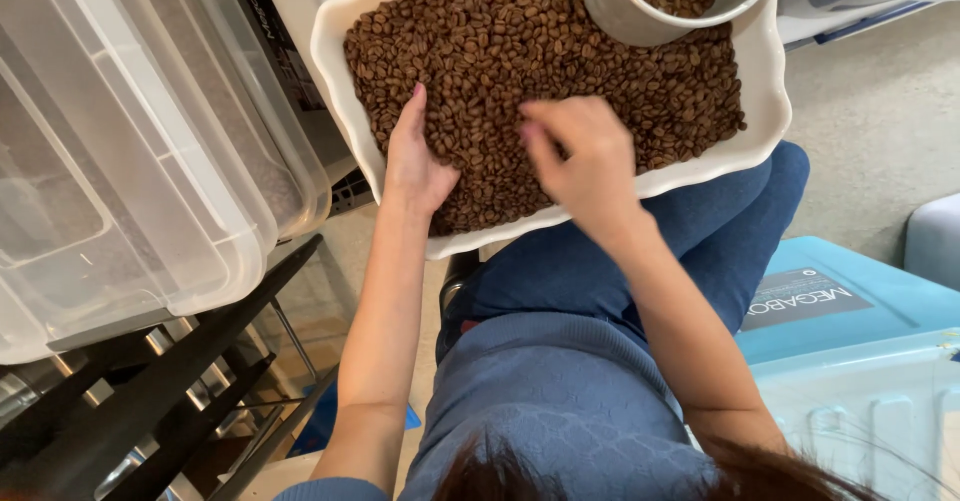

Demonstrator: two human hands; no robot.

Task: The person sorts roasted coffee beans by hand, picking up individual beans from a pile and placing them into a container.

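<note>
On white tray (770, 111), both hands (418, 156) w/ fingers (545, 126) in beans (540, 51).

brown coffee beans (520, 51), heaped in white tray (770, 121)

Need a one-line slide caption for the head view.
Seated person's left hand and right hand sift coffee beans in a white tray beside a grey cup.
</note>
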